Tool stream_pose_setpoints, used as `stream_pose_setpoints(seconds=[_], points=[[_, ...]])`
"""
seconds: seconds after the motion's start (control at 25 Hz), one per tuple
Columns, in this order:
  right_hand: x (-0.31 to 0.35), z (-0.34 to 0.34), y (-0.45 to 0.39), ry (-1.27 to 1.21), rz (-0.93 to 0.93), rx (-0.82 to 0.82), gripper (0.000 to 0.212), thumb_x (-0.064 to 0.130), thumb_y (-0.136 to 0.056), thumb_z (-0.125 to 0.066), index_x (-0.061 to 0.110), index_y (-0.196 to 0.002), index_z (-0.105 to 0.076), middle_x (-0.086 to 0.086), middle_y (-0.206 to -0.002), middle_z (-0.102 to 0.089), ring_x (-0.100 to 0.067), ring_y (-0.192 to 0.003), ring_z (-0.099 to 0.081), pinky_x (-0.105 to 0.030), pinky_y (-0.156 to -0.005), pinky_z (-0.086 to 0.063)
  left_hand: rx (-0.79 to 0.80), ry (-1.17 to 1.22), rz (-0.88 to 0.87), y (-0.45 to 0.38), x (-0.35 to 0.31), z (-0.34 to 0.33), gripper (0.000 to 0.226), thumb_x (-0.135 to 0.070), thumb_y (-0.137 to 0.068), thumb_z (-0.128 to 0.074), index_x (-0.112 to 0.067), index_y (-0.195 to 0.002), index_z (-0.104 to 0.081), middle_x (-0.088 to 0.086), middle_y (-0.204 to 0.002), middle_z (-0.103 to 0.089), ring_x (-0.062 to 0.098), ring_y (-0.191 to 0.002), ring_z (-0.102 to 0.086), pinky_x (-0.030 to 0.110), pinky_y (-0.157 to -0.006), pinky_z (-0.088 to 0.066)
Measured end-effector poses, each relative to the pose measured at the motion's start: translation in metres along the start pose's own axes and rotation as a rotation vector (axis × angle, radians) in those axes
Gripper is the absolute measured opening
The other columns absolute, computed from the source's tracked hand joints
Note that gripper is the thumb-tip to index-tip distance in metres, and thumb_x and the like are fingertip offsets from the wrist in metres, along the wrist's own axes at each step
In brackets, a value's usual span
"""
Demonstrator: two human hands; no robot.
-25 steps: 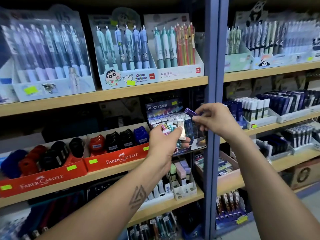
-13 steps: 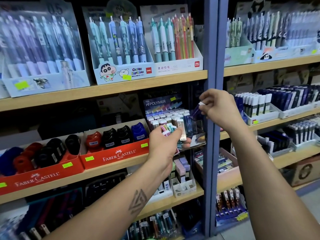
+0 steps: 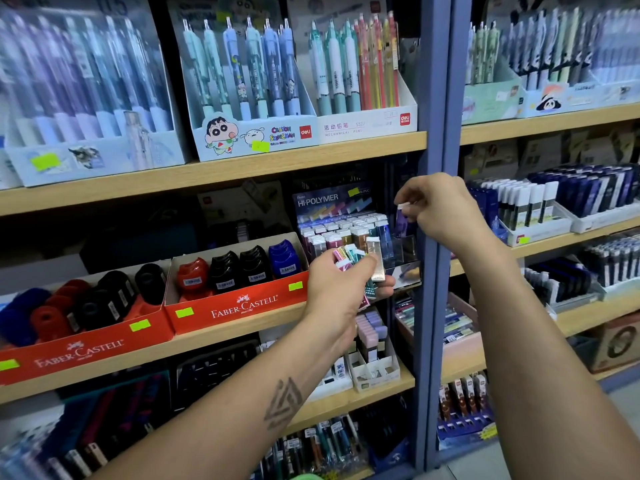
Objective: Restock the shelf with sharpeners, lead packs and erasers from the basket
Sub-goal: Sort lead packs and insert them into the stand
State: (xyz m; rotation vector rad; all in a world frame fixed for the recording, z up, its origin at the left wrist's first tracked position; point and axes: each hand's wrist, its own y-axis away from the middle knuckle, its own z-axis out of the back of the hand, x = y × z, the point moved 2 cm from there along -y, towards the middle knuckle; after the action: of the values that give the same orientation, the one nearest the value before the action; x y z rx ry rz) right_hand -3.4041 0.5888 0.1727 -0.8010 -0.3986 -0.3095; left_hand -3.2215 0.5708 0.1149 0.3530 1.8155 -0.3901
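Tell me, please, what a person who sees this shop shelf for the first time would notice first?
First come the two hands in the middle: the left hand grips a fan of colourful lead packs, and the right hand pinches one purple lead pack beside the Hi-Polymer display. Next, the red Faber-Castell trays with black, red and blue sharpeners stand out on the middle shelf at left, below the rows of pastel mechanical pencils.

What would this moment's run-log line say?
left hand: holds fan of small coloured lead packs | right hand: pinches purple lead pack above clear Hi-Polymer display rack | stage: inserting
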Motion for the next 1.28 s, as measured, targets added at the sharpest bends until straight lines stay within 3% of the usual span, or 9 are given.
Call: stream_pose_setpoints(seconds=[0.44,0.52,0.6,0.72,0.84,0.96,1.08,1.2,1.28], points=[[-0.006,-0.022,-0.002,0.097,-0.057,0.063,0.031,0.000,-0.092,-0.059,0.011,-0.118,-0.073,-0.015,-0.113,-0.071,-0.033,-0.103,-0.068,-0.041,-0.096,-0.054,0.033,0.024,0.032,-0.003,0.006,0.001,0.017,-0.004,-0.091,-0.068,-0.002,-0.107,-0.060,0.020,-0.095,-0.071,0.032,-0.076,-0.075,0.031,-0.060,-0.060],[-0.003,-0.010,0.005,-0.032,-0.073,0.018,0.027,-0.003,-0.092,-0.059,0.008,-0.111,-0.074,-0.011,-0.103,-0.074,-0.027,-0.093,-0.071,-0.038,-0.090,-0.057,0.037,0.037,0.038,-0.002,0.006,0.001,0.017,-0.003,-0.091,-0.068,-0.002,-0.106,-0.060,0.020,-0.094,-0.071,0.033,-0.076,-0.075,0.031,-0.060,-0.060],[0.002,0.000,0.015,-0.376,-0.152,0.046,0.019,0.000,-0.093,-0.061,0.007,-0.104,-0.075,-0.007,-0.086,-0.076,-0.020,-0.076,-0.072,-0.031,-0.071,-0.060,0.044,0.061,0.042,-0.002,0.006,-0.002,0.015,-0.003,-0.091,-0.067,-0.002,-0.105,-0.061,0.019,-0.093,-0.072,0.034,-0.077,-0.075,0.032,-0.060,-0.061],[0.012,0.003,0.031,-0.629,-0.178,0.337,0.015,0.017,-0.092,-0.071,0.006,-0.100,-0.074,-0.010,-0.076,-0.073,-0.016,-0.063,-0.064,-0.025,-0.055,-0.050,0.058,0.091,0.038,0.000,0.007,-0.008,0.018,-0.004,-0.092,-0.067,-0.004,-0.109,-0.063,0.019,-0.095,-0.074,0.034,-0.081,-0.074,0.032,-0.061,-0.061],[0.009,0.002,0.036,-0.704,-0.212,0.451,0.015,0.010,-0.084,-0.077,0.001,-0.095,-0.075,-0.015,-0.076,-0.070,-0.016,-0.064,-0.062,-0.024,-0.055,-0.048,0.066,0.133,0.043,0.003,0.008,-0.014,0.019,-0.005,-0.091,-0.069,-0.004,-0.109,-0.064,0.022,-0.097,-0.074,0.033,-0.080,-0.073,0.030,-0.057,-0.060],[0.003,0.004,0.034,-0.763,-0.229,0.381,0.014,0.004,-0.082,-0.078,0.000,-0.095,-0.074,-0.013,-0.073,-0.069,-0.015,-0.062,-0.062,-0.021,-0.054,-0.048,0.064,0.164,0.133,0.005,0.007,-0.016,0.022,-0.014,-0.091,-0.070,-0.004,-0.111,-0.064,0.019,-0.098,-0.075,0.031,-0.080,-0.075,0.028,-0.054,-0.059],[-0.003,0.004,0.028,-0.904,-0.259,0.169,0.016,-0.001,-0.085,-0.073,-0.004,-0.100,-0.071,-0.013,-0.071,-0.069,-0.016,-0.058,-0.062,-0.020,-0.055,-0.053,0.053,0.272,0.294,0.006,0.004,-0.015,0.030,-0.022,-0.095,-0.066,0.002,-0.112,-0.060,0.024,-0.093,-0.071,0.028,-0.069,-0.072,0.026,-0.051,-0.058],[-0.009,0.004,0.020,-0.927,-0.262,-0.049,0.011,-0.003,-0.089,-0.069,-0.002,-0.099,-0.070,-0.015,-0.075,-0.069,-0.018,-0.061,-0.068,-0.023,-0.063,-0.058,0.084,0.379,0.423,0.008,-0.001,-0.013,0.021,-0.009,-0.094,-0.063,0.006,-0.106,-0.055,0.029,-0.085,-0.067,0.026,-0.063,-0.067,0.022,-0.051,-0.057],[-0.009,0.001,0.018,-0.888,-0.223,-0.070,0.009,-0.001,-0.089,-0.069,0.002,-0.097,-0.069,-0.011,-0.074,-0.071,-0.018,-0.064,-0.070,-0.024,-0.064,-0.058,0.117,0.421,0.453,0.009,-0.003,-0.010,0.016,0.003,-0.092,-0.057,0.006,-0.107,-0.054,0.032,-0.086,-0.066,0.028,-0.068,-0.066,0.024,-0.055,-0.058]])
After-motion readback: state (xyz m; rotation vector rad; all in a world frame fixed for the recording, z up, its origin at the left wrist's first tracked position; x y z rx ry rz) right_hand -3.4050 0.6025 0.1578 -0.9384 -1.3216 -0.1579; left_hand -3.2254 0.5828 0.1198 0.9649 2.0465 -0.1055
